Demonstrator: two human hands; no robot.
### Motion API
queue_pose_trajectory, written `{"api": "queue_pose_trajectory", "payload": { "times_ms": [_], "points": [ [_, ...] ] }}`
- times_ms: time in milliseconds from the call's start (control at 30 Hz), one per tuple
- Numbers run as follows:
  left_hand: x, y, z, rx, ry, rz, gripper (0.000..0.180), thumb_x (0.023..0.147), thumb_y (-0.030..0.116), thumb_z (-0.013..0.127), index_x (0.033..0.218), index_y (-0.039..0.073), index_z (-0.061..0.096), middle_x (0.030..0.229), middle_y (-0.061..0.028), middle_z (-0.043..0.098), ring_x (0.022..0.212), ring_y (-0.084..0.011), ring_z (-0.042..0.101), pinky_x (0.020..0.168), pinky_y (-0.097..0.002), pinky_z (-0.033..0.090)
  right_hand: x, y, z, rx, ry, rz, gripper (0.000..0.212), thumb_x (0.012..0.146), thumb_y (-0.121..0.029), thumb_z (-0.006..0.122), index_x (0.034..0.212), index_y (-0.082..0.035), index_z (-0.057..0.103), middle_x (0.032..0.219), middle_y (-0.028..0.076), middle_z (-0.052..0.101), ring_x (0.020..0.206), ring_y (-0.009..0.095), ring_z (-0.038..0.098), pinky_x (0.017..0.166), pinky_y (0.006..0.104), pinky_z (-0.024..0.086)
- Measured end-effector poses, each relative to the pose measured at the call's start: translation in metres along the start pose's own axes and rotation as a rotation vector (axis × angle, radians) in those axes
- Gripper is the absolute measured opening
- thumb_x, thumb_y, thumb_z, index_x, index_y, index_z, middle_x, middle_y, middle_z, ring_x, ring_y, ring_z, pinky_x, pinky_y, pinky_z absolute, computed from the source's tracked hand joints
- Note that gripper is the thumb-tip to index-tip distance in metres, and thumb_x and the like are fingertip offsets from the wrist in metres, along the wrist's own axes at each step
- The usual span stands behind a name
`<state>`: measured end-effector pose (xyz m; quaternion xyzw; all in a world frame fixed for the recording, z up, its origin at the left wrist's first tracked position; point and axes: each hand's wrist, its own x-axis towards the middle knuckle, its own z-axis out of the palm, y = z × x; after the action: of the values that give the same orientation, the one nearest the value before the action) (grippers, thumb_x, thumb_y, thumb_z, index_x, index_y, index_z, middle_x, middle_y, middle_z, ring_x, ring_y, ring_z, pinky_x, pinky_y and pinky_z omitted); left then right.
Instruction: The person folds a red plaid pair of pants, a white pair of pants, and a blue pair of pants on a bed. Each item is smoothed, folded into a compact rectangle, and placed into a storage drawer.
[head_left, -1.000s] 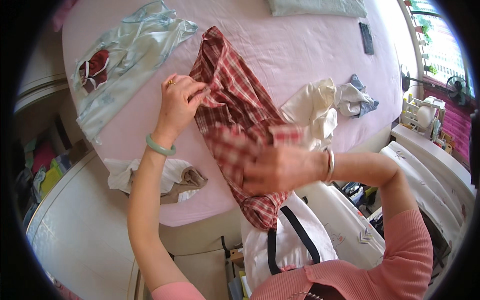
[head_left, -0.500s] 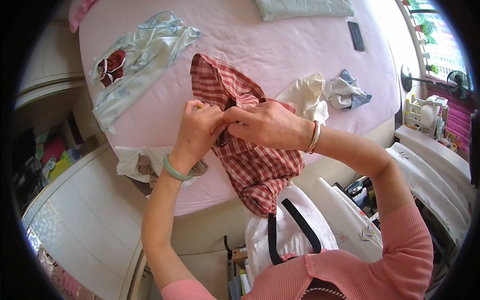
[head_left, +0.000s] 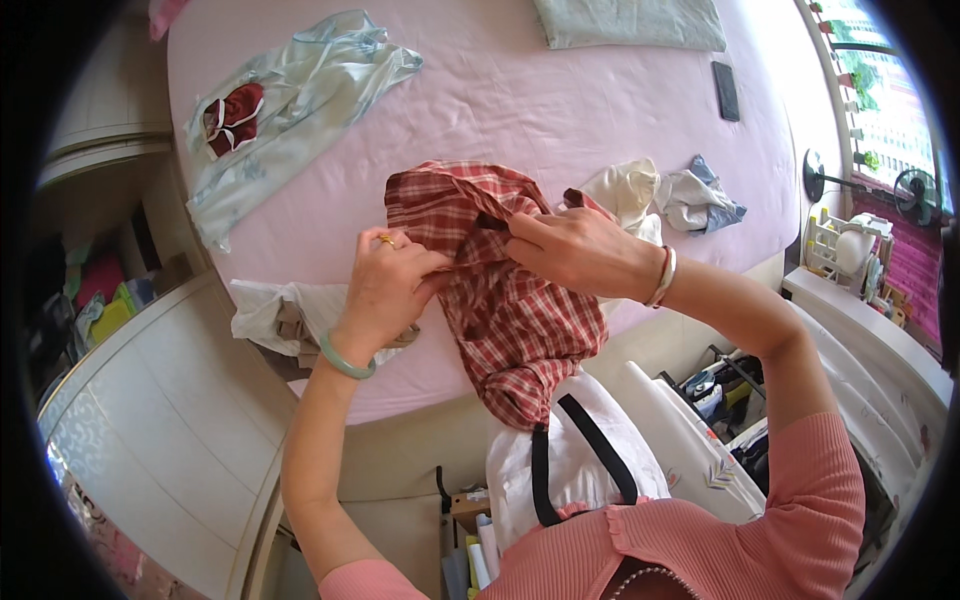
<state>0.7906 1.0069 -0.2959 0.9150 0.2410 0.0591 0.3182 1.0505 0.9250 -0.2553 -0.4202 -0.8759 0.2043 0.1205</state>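
Observation:
A red and white checked garment (head_left: 510,320) hangs bunched in front of me over the near edge of a bed with a pink sheet (head_left: 520,100). My left hand (head_left: 385,285), with a ring and a green bangle, grips its left side. On the right, my right hand (head_left: 570,250), wearing a white bangle, pinches the fabric at the upper fold. Both hands hold the cloth close together, above the bed edge.
A pale blue garment (head_left: 300,110) with a dark red piece lies at the bed's far left. White and blue-grey clothes (head_left: 660,195) sit at the right, a beige and white pile (head_left: 280,320) at the near left edge. A dark phone (head_left: 726,90) and a folded pale cloth (head_left: 630,20) lie far back.
My hands came together from being apart, gathering the checked garment into a bunch and lifting it off the bed toward me.

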Motion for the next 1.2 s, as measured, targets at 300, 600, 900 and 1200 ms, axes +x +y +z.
{"api": "queue_pose_trajectory", "payload": {
  "times_ms": [300, 600, 900, 1200],
  "points": [
    [-0.032, -0.064, 0.05, -0.816, 0.201, -1.102, 0.06, 0.087, 0.044, 0.068, 0.13, 0.005, 0.052, 0.119, -0.0138, 0.062, 0.103, -0.0269, 0.059, 0.084, -0.0424, 0.05, 0.007, -0.039, -0.018, 0.033, 0.079, -0.261, 0.013, 0.07, -0.015, 0.062, 0.077, -0.007, 0.055, 0.084, 0.003, 0.047, 0.08, 0.016, 0.055, 0.06, 0.0298, 0.05],
    [-0.035, -0.012, 0.058, -1.289, -0.23, -1.047, 0.049, 0.089, 0.05, 0.058, 0.121, 0.012, 0.061, 0.109, -0.0065, 0.067, 0.088, -0.0177, 0.065, 0.079, -0.0332, 0.053, -0.014, -0.103, -0.014, 0.269, 0.188, -0.55, 0.012, 0.076, -0.011, 0.061, 0.083, -0.002, 0.058, 0.07, 0.006, 0.048, 0.069, 0.022, 0.056, 0.089, 0.035, 0.048],
    [-0.02, 0.156, -0.044, -1.34, -0.079, -0.575, 0.026, 0.093, 0.003, 0.053, 0.118, 0.0, 0.061, 0.105, -0.0058, 0.068, 0.09, -0.0129, 0.066, 0.08, -0.0273, 0.054, -0.109, -0.189, -0.1, 0.094, 0.206, -0.405, 0.019, 0.076, -0.013, 0.061, 0.092, -0.006, 0.056, 0.073, 0.004, 0.045, 0.059, 0.015, 0.055, 0.049, 0.0289, 0.047],
    [-0.087, 0.302, -0.064, -1.176, 0.028, -0.611, 0.024, 0.096, 0.023, 0.061, 0.1, 0.001, 0.07, 0.087, -0.0018, 0.071, 0.072, -0.0071, 0.064, 0.065, -0.0209, 0.05, -0.227, -0.316, -0.155, -0.132, 0.267, -0.356, 0.019, 0.075, -0.014, 0.063, 0.093, -0.009, 0.058, 0.067, 0.001, 0.043, 0.057, 0.013, 0.054, 0.044, 0.0267, 0.044]
  ]
}}
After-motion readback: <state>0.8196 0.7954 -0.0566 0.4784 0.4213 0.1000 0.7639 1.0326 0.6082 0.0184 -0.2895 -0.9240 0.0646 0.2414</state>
